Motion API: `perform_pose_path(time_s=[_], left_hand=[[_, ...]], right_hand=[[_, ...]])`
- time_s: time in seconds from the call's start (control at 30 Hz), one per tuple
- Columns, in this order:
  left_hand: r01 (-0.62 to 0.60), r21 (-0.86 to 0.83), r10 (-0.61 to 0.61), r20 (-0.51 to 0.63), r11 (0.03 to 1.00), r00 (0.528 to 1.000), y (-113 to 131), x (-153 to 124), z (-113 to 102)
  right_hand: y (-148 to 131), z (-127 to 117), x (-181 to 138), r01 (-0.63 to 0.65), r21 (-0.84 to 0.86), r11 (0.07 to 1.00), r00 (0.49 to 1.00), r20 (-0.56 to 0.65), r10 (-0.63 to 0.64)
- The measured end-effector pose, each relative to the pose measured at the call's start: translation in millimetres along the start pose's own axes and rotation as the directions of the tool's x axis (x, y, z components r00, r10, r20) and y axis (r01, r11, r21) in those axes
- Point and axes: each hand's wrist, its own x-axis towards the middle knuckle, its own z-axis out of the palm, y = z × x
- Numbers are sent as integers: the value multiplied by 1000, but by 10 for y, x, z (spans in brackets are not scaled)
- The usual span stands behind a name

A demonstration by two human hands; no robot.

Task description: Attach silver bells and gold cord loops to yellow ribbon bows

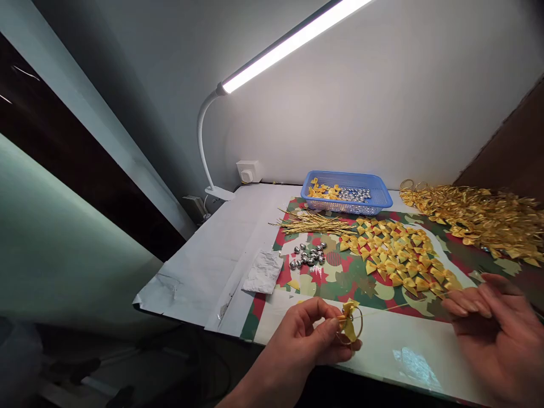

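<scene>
My left hand (308, 334) pinches a small gold bow with a thin wire loop (351, 324) at the near table edge. From the bow a fine gold thread (399, 306) runs rightwards to my right hand (495, 328), whose fingers are curled close together around the thread's end. Many loose gold bows (399, 255) lie spread on the patterned paper (340, 280) just beyond both hands. A bundle of gold wires (317, 224) and a small heap of silver bells (308, 255) lie to the left of the bows.
A blue basket (385, 199) with bows and bells stands at the back. A big pile of finished gold pieces (480, 218) fills the right side. A crumpled white packet (263, 272) lies left. A lamp (293, 42) is clamped at the back left corner.
</scene>
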Motion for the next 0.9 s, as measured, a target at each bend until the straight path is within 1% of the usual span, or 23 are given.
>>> perform_pose_path(time_s=[0.1,0.2,0.27,0.4,0.47,0.53,0.6,0.67,0.7,0.77,0.83,0.9], left_hand=[[64,-99,-64,1,993,998,-5,16,3],[108,-141,-107,11,984,994,-6,35,-5],[114,-105,-110,40,988,993,-8,43,-30],[123,55,-128,91,991,988,-10,27,-106],[136,75,-144,126,988,982,-6,11,-137],[146,17,-147,155,989,977,-3,1,-154],[168,-77,-152,176,983,973,-5,1,-156],[192,-149,-164,182,970,970,-15,10,-139],[193,-170,-164,169,967,972,-21,17,-123],[168,-161,-152,106,973,983,-32,34,-74],[111,-91,-109,29,990,994,-36,52,-12],[38,5,-37,-8,999,999,-31,70,45]], right_hand=[[25,-65,53,-50,-24,998,999,2,50],[81,-116,52,-38,-42,998,999,19,39],[109,-137,48,-17,-60,998,999,30,19],[97,-159,84,16,-93,996,999,29,-13],[66,-178,124,44,-104,994,999,15,-42],[34,-208,163,82,-119,990,997,4,-82],[10,-245,183,119,-137,983,993,3,-120],[-7,-271,170,148,-157,976,989,7,-149],[-14,-273,151,153,-167,974,988,11,-153],[-30,-248,93,143,-181,973,990,24,-141],[-45,-192,24,124,-186,975,992,39,-119],[-60,-132,-36,123,-186,975,992,48,-116]])
